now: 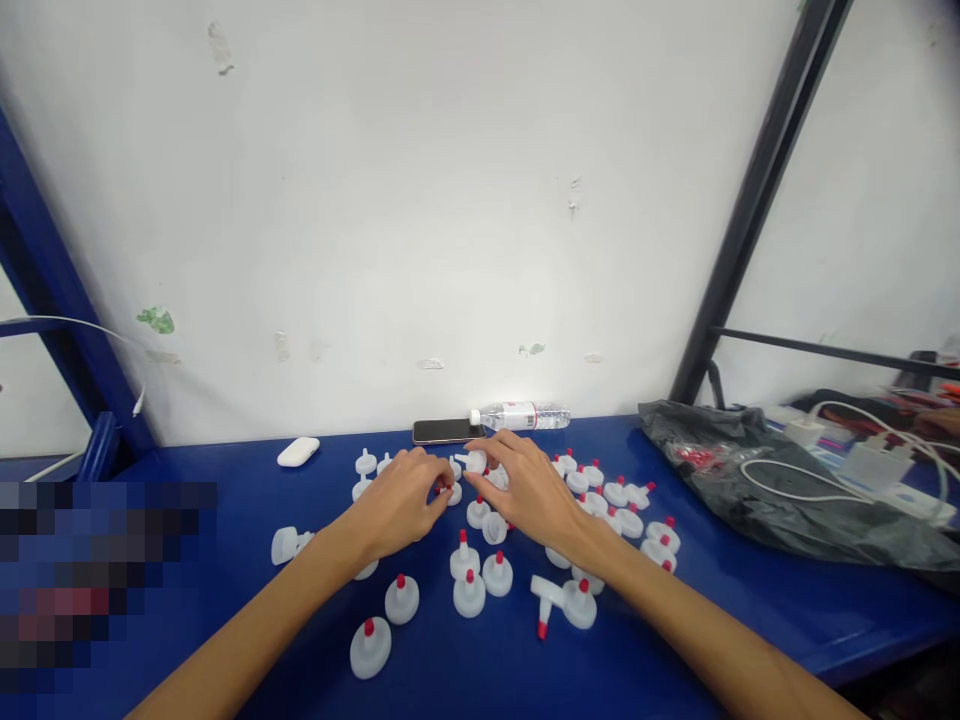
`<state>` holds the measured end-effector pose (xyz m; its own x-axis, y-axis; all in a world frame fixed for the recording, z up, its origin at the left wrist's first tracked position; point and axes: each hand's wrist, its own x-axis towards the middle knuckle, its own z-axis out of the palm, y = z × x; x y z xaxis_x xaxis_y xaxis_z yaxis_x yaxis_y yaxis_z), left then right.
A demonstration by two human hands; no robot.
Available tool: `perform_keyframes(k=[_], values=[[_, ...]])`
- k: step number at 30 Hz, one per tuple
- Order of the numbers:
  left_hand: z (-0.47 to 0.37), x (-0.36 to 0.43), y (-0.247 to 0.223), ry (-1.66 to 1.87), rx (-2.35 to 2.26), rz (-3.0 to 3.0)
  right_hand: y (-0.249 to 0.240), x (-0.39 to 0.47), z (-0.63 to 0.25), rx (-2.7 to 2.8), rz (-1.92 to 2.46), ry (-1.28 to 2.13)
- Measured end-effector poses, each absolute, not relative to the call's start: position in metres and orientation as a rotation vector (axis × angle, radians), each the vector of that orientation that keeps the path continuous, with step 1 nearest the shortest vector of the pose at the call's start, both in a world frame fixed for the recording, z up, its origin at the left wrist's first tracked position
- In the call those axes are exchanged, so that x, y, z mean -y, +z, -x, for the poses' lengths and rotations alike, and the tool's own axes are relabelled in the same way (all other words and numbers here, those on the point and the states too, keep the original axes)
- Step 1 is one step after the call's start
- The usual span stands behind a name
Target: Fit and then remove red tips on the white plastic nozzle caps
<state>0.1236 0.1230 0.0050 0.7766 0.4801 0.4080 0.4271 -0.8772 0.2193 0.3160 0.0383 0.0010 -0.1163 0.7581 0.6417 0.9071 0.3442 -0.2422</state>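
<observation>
Against a scuffed white wall (480, 200), I log a blue counter (247, 480). White nozzle caps (469, 597), round-skirted, mostly red-tipped, lie scattered across it. Right fingers (499, 446) pinch an all-white spouted cap (474, 461); left fingers (427, 470) curl beside a red tip (442, 490), grip indeterminable. Smartphone (448, 431) and clear bottle (551, 416) line the back edge; black plastic bag (720, 500) bounds the right; open surface front-centre, between forearms (285, 595).

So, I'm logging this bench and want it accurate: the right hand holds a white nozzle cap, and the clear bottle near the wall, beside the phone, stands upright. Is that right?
Not quite: the head view shows the clear bottle lying on its side, not upright. It is near the wall, beside the phone, and the right hand holds a white nozzle cap.
</observation>
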Motion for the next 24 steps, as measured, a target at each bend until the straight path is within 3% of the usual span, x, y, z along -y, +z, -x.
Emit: perform_keyframes(k=[8, 24], values=[[-0.125, -0.113, 0.027, 1.108, -0.811, -2.403, 0.003, -0.036, -0.315, 1.964, 1.427, -0.242], [-0.132, -0.11, 0.019, 1.039, -0.633, -1.868, 0.003, -0.034, -0.313, 1.902, 1.462, -0.266]])
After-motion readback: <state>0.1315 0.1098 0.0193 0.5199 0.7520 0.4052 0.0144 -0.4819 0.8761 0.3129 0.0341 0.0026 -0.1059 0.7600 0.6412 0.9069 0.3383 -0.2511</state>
